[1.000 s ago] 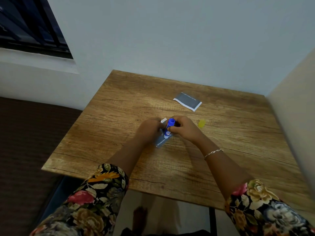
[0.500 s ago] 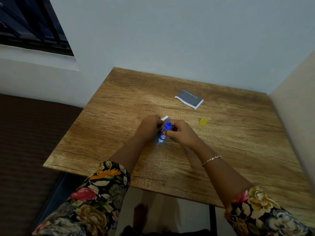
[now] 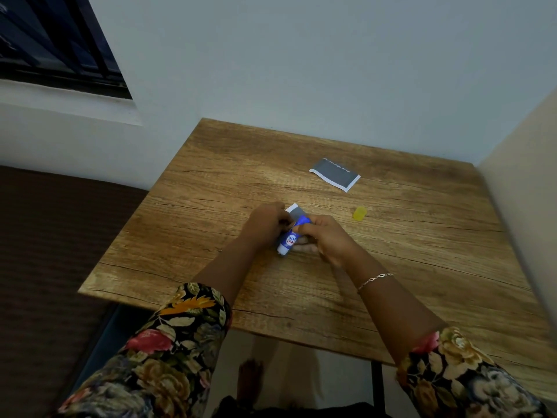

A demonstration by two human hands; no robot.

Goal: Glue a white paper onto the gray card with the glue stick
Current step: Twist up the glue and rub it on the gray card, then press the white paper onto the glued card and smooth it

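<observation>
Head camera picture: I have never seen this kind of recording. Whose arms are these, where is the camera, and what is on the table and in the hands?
There is no machine here. A person works with two bare hands, and the single camera sits on their head, looking forward and down. So the arms in flowered sleeves are the wearer's own. On the wooden table, a yellow cap lies to the right of the hands and a gray sheet with a white border lies farther back. The right hand grips the blue and white glue stick. The left hand holds a gray card, mostly hidden beneath the hands.
</observation>
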